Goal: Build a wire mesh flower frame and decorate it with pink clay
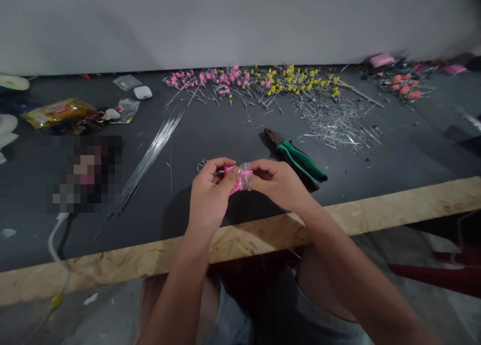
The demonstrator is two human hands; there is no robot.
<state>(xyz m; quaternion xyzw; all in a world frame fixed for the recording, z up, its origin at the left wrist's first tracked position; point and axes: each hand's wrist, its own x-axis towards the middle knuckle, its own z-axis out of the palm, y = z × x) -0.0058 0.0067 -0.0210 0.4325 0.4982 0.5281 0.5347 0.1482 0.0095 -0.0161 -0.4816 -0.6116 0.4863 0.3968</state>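
Between my two hands, just above the table's near edge, is a small clear plastic bag with something soft and bright pink in it. My left hand pinches its left side between thumb and fingers. From the right, my right hand pinches the plastic. The fingers hide part of the bag, and I cannot make out exactly what the pink stuff is. Behind my left fingers lie a few bent wires. Beside my right hand rest pliers with green and black handles, jaws pointing away to the left.
A bundle of straight wires lies left of centre. Along the wall spread wire stems with pink tips and yellow tips, and a heap of bare wire pieces. A blurred-out object with a white cable is at left.
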